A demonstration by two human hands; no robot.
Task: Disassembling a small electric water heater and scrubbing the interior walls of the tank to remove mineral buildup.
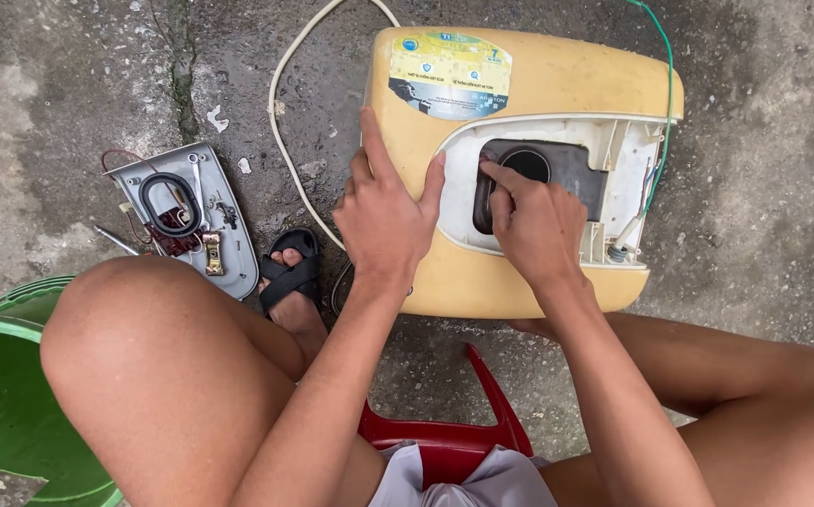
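Observation:
A yellow box-shaped water heater (557,84) lies on the concrete floor with its front cover off. Its white inner cavity (628,160) and a dark plate with a round opening (557,169) are exposed. My left hand (383,216) rests flat on the yellow casing beside the cavity, fingers spread, holding nothing. My right hand (534,221) reaches into the cavity, with its fingertips pressed on the left edge of the dark plate. Whether it pinches a small part there is hidden.
The removed grey cover (229,253) lies to the left with a black gasket ring, wires and small parts on it. A white cable (280,113) loops on the floor; a green wire (667,84) runs along the heater. Green basin (3,404) at left, red stool (454,441) below.

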